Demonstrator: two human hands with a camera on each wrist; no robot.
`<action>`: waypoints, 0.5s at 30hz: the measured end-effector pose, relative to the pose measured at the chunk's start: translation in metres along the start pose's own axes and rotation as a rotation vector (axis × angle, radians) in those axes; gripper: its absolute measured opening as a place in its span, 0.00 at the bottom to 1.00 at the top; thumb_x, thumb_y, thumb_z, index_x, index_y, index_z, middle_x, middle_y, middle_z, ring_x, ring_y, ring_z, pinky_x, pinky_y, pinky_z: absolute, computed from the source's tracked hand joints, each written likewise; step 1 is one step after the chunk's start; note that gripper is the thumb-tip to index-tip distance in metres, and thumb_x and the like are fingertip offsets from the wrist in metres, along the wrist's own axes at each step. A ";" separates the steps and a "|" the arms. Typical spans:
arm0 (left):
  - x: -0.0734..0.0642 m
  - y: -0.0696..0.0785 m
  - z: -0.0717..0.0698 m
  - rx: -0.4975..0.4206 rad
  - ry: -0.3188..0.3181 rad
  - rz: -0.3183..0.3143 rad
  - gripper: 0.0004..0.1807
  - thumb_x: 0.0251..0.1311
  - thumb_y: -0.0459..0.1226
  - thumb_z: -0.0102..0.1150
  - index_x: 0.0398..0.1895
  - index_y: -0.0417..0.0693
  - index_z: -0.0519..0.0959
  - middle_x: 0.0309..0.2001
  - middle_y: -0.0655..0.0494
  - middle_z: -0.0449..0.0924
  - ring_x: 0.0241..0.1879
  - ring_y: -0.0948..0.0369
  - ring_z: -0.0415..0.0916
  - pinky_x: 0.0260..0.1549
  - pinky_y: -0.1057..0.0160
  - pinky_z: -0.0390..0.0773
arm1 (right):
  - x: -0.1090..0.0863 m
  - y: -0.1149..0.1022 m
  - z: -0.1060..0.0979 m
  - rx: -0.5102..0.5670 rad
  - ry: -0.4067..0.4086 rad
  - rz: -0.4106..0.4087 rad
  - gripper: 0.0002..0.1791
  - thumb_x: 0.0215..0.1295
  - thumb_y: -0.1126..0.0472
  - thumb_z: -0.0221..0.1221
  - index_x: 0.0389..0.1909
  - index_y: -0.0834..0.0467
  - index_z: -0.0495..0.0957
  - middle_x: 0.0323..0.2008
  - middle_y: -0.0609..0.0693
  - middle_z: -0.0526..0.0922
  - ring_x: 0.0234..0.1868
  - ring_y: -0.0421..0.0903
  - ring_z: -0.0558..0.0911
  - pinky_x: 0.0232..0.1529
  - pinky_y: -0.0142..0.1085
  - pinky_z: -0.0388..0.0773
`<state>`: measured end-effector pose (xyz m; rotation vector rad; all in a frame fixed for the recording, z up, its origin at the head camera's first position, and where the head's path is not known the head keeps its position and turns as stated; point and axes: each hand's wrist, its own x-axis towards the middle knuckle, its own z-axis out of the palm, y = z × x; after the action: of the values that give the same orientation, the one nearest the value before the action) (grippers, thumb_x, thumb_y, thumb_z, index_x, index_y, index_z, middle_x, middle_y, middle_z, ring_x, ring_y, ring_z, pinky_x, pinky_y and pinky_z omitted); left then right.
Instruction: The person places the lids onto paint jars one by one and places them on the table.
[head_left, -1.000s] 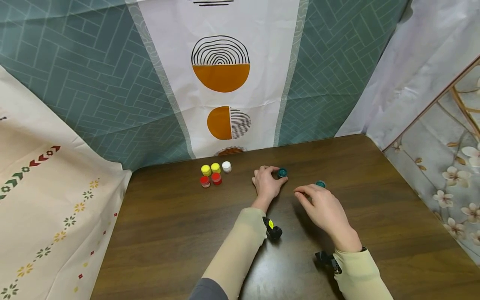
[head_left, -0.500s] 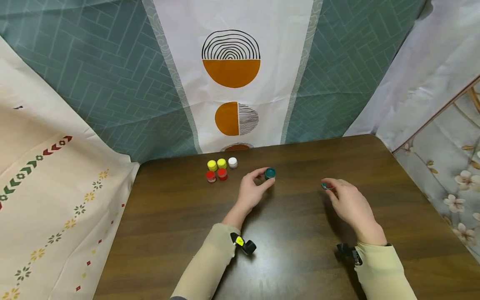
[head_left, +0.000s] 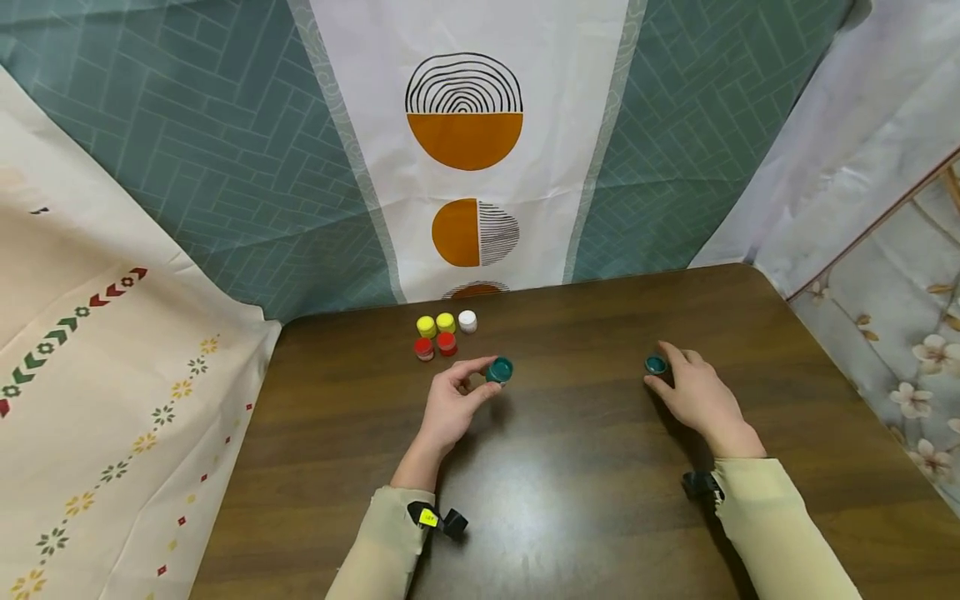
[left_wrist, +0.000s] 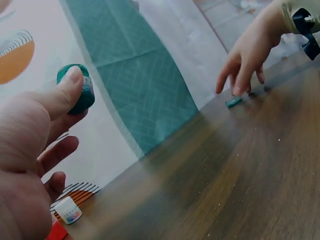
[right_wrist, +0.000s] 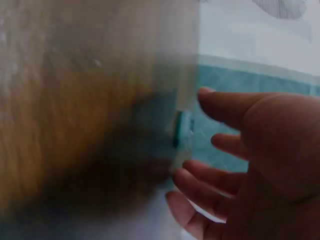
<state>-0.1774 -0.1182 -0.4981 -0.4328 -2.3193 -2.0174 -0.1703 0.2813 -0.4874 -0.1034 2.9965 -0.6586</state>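
Observation:
Between its thumb and fingers, my left hand pinches a small green paint jar above the table. The left wrist view shows the thumb across the side of the jar, near its label. Farther right, a small green lid lies on the table. My right hand is just beside this lid, thumb and fingers spread around it. A gap shows between the fingers and the lid in the right wrist view.
Left of centre near the back edge stand two yellow-topped jars, a white jar and two red jars. The brown wooden table meets a patterned cloth at the back.
My left hand has lifted the green jar off the table and carried it left, nearer the front. My right hand moved right to the lid; its fingers covered part of it and now stand apart.

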 end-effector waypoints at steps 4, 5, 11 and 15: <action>-0.001 -0.002 0.000 -0.014 0.003 -0.001 0.18 0.64 0.34 0.76 0.57 0.52 0.89 0.48 0.54 0.85 0.37 0.45 0.67 0.32 0.63 0.66 | 0.005 -0.002 0.007 -0.046 -0.017 0.014 0.39 0.82 0.49 0.59 0.84 0.58 0.57 0.68 0.80 0.64 0.65 0.82 0.65 0.49 0.72 0.76; -0.001 -0.002 0.000 -0.021 0.004 -0.001 0.18 0.64 0.34 0.76 0.57 0.52 0.89 0.48 0.54 0.85 0.37 0.44 0.67 0.32 0.62 0.66 | 0.006 -0.003 0.008 -0.055 -0.011 0.006 0.37 0.82 0.50 0.59 0.83 0.57 0.59 0.67 0.79 0.65 0.63 0.82 0.67 0.47 0.71 0.77; -0.001 -0.004 0.000 -0.051 0.003 -0.005 0.19 0.63 0.33 0.77 0.57 0.52 0.89 0.47 0.54 0.85 0.37 0.42 0.66 0.31 0.62 0.66 | 0.010 -0.003 0.010 -0.091 0.028 -0.036 0.26 0.80 0.55 0.62 0.73 0.58 0.74 0.61 0.76 0.70 0.55 0.76 0.74 0.37 0.64 0.80; -0.001 -0.003 0.002 -0.064 -0.012 -0.004 0.19 0.63 0.33 0.77 0.57 0.51 0.89 0.47 0.53 0.84 0.36 0.42 0.65 0.31 0.63 0.66 | 0.010 -0.007 0.012 -0.059 0.067 -0.031 0.21 0.81 0.54 0.61 0.66 0.62 0.77 0.57 0.73 0.76 0.53 0.74 0.77 0.39 0.63 0.80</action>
<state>-0.1765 -0.1168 -0.5020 -0.4453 -2.2698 -2.1010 -0.1789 0.2690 -0.4954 -0.1338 3.0859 -0.5880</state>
